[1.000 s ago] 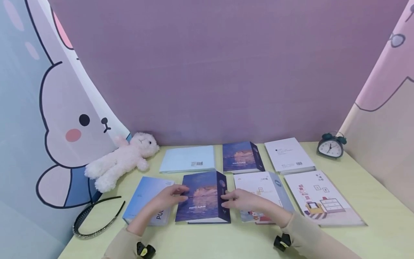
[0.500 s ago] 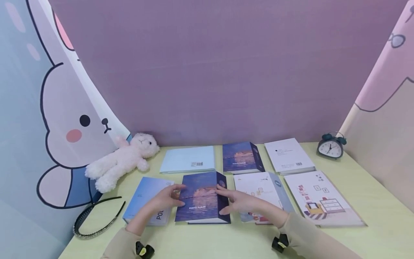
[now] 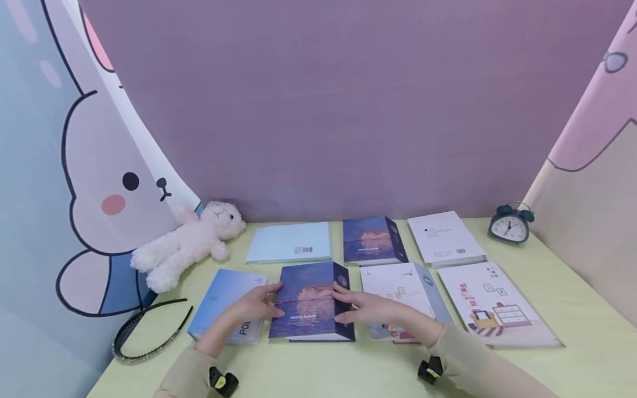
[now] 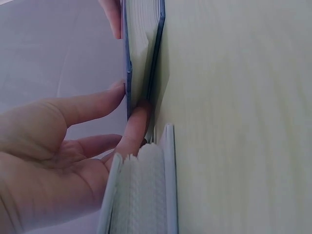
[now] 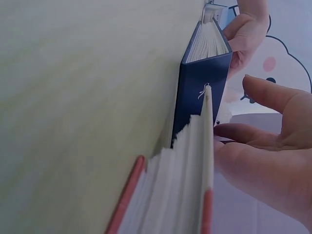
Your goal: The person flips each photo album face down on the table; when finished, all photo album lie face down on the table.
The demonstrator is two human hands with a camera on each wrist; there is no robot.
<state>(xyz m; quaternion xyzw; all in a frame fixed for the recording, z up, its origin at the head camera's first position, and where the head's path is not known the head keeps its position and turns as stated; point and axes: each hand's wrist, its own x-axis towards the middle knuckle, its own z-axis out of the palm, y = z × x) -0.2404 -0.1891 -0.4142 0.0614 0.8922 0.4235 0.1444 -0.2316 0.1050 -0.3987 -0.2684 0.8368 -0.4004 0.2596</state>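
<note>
A dark blue photo album (image 3: 306,309) with a sunset seascape cover lies in the front row, spine to the right. My left hand (image 3: 256,304) is at its left edge. In the left wrist view the left thumb (image 4: 105,102) touches the front cover while a finger (image 4: 134,129) reaches in at the open page edge, pinching the cover. My right hand (image 3: 370,307) rests its fingertips on the cover's right side by the spine, fingers spread and relaxed. Seen in the right wrist view, the album's spine (image 5: 202,78) faces the right hand.
A blue album (image 3: 214,301) lies under the left forearm, and a white illustrated one (image 3: 393,282) under the right. Another illustrated album (image 3: 497,304) is farther right. Behind are a pale blue album (image 3: 283,243), a second seascape album (image 3: 368,240), a white one (image 3: 443,237), plush toy (image 3: 189,249), headband (image 3: 149,354) and alarm clock (image 3: 508,224).
My right hand has moved left from the spine onto the cover's right side. My left hand has shifted slightly left and down at the album's edge. The album stays in place.
</note>
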